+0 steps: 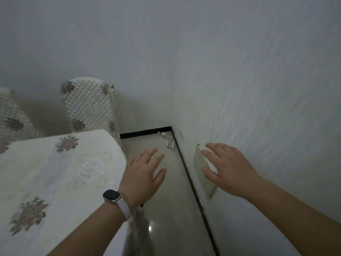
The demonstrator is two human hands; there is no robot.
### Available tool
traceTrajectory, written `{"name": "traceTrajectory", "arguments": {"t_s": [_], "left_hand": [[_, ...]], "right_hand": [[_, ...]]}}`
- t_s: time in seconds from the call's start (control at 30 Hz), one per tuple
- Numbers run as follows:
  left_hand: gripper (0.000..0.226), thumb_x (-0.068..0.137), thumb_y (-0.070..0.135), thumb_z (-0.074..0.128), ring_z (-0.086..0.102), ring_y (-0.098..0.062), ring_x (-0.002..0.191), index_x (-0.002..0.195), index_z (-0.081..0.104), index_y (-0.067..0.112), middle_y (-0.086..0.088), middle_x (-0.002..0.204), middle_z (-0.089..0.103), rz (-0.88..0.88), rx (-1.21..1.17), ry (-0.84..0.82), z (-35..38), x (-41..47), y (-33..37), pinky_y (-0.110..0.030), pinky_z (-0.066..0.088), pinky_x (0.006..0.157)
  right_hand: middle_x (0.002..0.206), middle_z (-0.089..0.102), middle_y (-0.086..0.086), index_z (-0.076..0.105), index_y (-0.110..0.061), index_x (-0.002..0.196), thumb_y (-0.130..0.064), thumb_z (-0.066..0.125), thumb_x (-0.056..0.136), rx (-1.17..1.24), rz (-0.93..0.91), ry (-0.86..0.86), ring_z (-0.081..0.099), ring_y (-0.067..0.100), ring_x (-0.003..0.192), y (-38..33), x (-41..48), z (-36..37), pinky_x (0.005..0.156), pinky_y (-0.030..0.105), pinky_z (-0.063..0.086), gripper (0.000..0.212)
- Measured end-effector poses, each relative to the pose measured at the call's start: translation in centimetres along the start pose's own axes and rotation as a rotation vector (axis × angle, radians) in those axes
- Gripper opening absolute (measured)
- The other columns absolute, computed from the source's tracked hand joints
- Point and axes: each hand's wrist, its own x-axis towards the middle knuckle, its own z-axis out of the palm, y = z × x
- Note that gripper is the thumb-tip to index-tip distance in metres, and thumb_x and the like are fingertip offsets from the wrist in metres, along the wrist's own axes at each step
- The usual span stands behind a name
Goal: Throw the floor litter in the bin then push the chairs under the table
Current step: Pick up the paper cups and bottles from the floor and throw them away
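A pale textured wall (258,71) fills the right side and runs back to a corner. On the left stands the table (46,172) under a cream cloth with flower patterns. Between table and wall lies a narrow strip of glossy floor (166,209), edged with a dark skirting line. Behind the table, a chair (88,106) in a quilted flowered cover stands against the back wall, and a second chair (11,119) shows at the left edge.

The left hand (144,174) hovers over the floor just beside the table edge, fingers spread, holding nothing. The right hand (227,167) is likewise spread and bare, in front of a greenish panel (201,169) on the wall; I cannot tell whether it touches it. A watch (111,195) with a white strap sits on the left wrist.

The litter lies in the far corner by the skirting: a crumpled wrapper (170,145) and, nearer the corner, a small white scrap (163,134).
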Motion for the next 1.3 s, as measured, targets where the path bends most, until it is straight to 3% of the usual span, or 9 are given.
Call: {"name": "traceTrajectory", "arguments": {"t_s": [0.27, 0.53, 0.73, 1.0, 1.3], "left_hand": [[0.045, 0.090, 0.046, 0.047, 0.055, -0.027, 0.116, 0.123, 0.063, 0.022, -0.005, 0.129, 0.061, -0.056, 0.059, -0.028, 3.4, 4.9, -6.2, -0.041, 0.045, 0.095], [0.043, 0.093, 0.048, 0.045, 0.056, -0.027, 0.117, 0.121, 0.065, 0.021, -0.005, 0.128, 0.062, -0.150, 0.173, -0.060, 6.0, 15.5, -13.0, -0.043, 0.047, 0.096], [0.045, 0.092, 0.047, 0.043, 0.056, -0.030, 0.117, 0.121, 0.066, 0.020, -0.007, 0.129, 0.062, -0.185, 0.246, -0.031, 7.1, 25.3, -16.5, -0.044, 0.045, 0.096], [0.047, 0.091, 0.049, 0.043, 0.059, -0.029, 0.116, 0.119, 0.068, 0.021, -0.006, 0.128, 0.063, -0.191, 0.277, -0.071, 9.8, 34.3, -20.1, -0.042, 0.046, 0.096], [0.045, 0.092, 0.048, 0.046, 0.058, -0.028, 0.114, 0.120, 0.068, 0.020, -0.004, 0.125, 0.063, -0.073, 0.176, -0.118, 18.2, 45.5, -27.9, -0.042, 0.046, 0.095]], "right_hand": [[0.127, 0.062, 0.008, 0.064, -0.015, 0.120, -0.049, 0.042, 0.088, 0.060, -0.109, -0.008, 0.060, 0.029, 0.113, 0.6, 10.7, 6.1, 0.091, 0.043, 0.049, 0.052], [0.131, 0.059, 0.008, 0.062, -0.016, 0.121, -0.052, 0.042, 0.088, 0.153, -0.256, -0.002, 0.056, 0.029, 0.116, 3.4, 27.3, 12.1, 0.093, 0.042, 0.046, 0.053], [0.126, 0.062, 0.007, 0.064, -0.017, 0.121, -0.051, 0.041, 0.088, 0.207, -0.285, 0.054, 0.060, 0.029, 0.109, 7.2, 38.3, 13.4, 0.090, 0.040, 0.048, 0.053], [0.126, 0.062, 0.007, 0.064, -0.016, 0.122, -0.052, 0.041, 0.089, 0.238, -0.254, 0.050, 0.060, 0.028, 0.109, 11.2, 45.7, 16.0, 0.090, 0.041, 0.048, 0.054], [0.123, 0.062, 0.007, 0.064, -0.016, 0.120, -0.048, 0.048, 0.088, 0.201, -0.192, -0.005, 0.059, 0.028, 0.108, 16.7, 54.6, 22.3, 0.089, 0.041, 0.048, 0.048]]}}
